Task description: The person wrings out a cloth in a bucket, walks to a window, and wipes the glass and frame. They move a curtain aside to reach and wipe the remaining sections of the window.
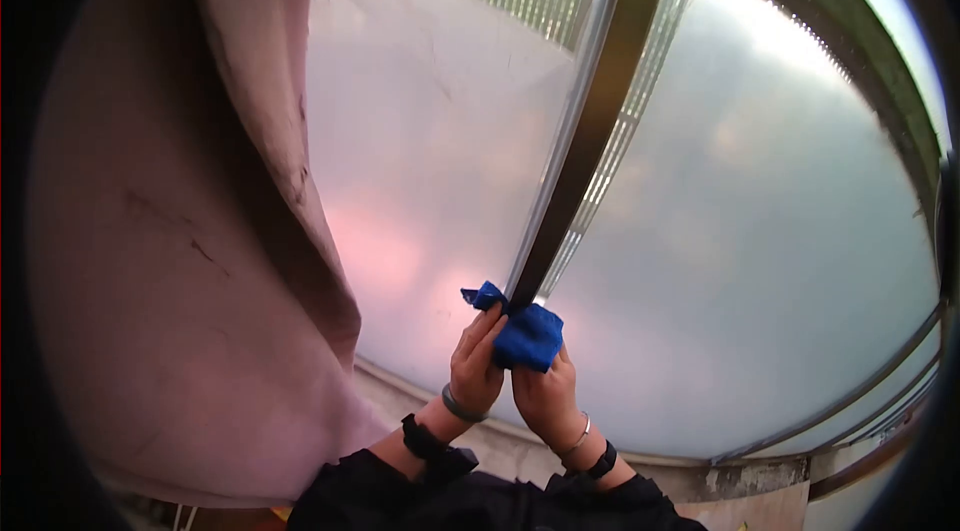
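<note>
A blue cloth (528, 337) is wrapped around the lower part of a dark metal window post (590, 121). My left hand (477, 363) presses the cloth against the post's left side, with a small flap of cloth sticking out above the fingers. On the right side, my right hand (547, 389) holds the larger part of the cloth, its fingers partly hidden behind it. Both hands are close together, and the wrists carry bands and bracelets.
Frosted glass panes (750, 211) stand on both sides of the post. A pinkish curtain (180, 261) hangs at the left. Below the glass runs a worn sill (690, 479), and metal rails (860, 396) cross at the lower right.
</note>
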`<state>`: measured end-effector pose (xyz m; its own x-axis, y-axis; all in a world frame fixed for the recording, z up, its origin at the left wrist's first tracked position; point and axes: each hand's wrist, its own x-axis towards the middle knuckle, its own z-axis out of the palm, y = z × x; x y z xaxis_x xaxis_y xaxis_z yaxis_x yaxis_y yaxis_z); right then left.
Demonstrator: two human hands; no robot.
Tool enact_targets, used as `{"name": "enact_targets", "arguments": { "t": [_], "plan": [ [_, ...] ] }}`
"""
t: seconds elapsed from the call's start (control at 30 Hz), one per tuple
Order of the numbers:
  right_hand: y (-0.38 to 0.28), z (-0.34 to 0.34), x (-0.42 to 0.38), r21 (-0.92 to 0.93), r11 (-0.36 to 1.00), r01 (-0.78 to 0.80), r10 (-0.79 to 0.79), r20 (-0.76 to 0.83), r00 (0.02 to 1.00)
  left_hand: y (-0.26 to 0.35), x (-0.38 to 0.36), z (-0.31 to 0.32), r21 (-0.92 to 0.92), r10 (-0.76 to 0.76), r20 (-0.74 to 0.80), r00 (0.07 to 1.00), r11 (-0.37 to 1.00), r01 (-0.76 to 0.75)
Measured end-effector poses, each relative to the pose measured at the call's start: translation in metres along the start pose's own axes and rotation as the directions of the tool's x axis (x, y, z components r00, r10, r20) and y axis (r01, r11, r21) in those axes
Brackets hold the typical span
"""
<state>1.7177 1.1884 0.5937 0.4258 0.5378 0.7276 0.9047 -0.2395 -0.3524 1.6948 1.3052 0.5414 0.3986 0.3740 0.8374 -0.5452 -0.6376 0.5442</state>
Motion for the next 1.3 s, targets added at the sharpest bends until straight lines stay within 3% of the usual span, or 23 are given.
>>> {"name": "enact_targets", "arguments": {
  "t": [0.13,0.47,0.53,0.6,0.83,0.9,1.13,1.2,1.27,1.3],
  "plan": [
    [0.011,0.015,-0.019,0.038,0.995,-0.088,0.086,0.042,0.995,-0.009,-0.016,0.002,-0.077,-0.113,0.019,0.993,0.990,0.114],
    [0.037,0.032,-0.046,0.132,0.934,-0.331,0.326,0.062,0.943,-0.037,-0.046,0.024,0.037,-0.189,0.128,0.974,0.982,0.186],
    [0.041,0.031,-0.045,0.077,0.945,-0.318,0.315,0.048,0.948,-0.042,-0.047,0.025,0.075,-0.225,0.170,0.959,0.974,0.215],
    [0.038,0.032,-0.046,0.078,0.906,-0.416,0.411,0.073,0.909,-0.044,-0.048,0.024,0.081,-0.263,0.194,0.945,0.964,0.252],
    [0.051,0.049,-0.063,0.065,0.860,-0.505,0.503,0.053,0.863,-0.060,-0.067,0.030,0.122,-0.372,0.255,0.893,0.928,0.351],
    [0.051,0.056,-0.069,0.100,0.792,-0.602,0.592,0.117,0.798,-0.068,-0.081,0.029,0.129,-0.406,0.261,0.876,0.914,0.385],
    [0.078,0.100,-0.108,0.063,0.763,-0.643,0.635,0.111,0.764,-0.114,-0.145,0.039,0.146,-0.653,0.239,0.719,0.756,0.639],
    [0.078,0.117,-0.137,0.063,0.687,-0.724,0.709,0.164,0.686,-0.114,-0.163,0.031,0.174,-0.757,0.273,0.593,0.645,0.744],
    [0.086,0.129,-0.152,0.106,0.649,-0.753,0.730,0.193,0.656,-0.127,-0.185,0.032,0.201,-0.779,0.244,0.577,0.623,0.756],
    [0.084,0.132,-0.155,0.107,0.611,-0.784,0.759,0.201,0.619,-0.131,-0.190,0.029,0.253,-0.822,0.253,0.511,0.566,0.785]
  ]
}}
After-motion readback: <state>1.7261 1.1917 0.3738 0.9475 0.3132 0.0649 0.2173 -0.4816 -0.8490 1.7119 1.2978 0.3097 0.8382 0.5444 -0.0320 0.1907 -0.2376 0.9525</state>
